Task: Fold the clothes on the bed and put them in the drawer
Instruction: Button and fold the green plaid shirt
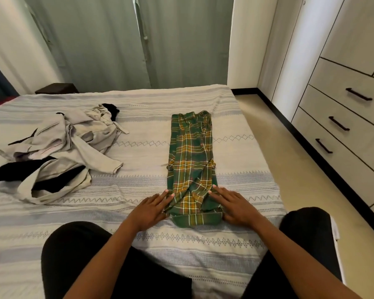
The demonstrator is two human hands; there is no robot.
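A green and yellow plaid shirt lies on the bed, folded into a long narrow strip that runs away from me. My left hand rests flat at the strip's near left edge, fingertips touching the cloth. My right hand lies flat at the near right edge, fingers straight and touching the fabric. A heap of unfolded beige and black clothes sits on the bed to the left. Closed drawers with black handles stand at the right.
The bed has a white and grey patterned cover. A strip of beige floor separates the bed from the drawer unit. Grey-green curtains hang behind the bed. A dark bedside table stands at the far left. My knees in black frame the near edge.
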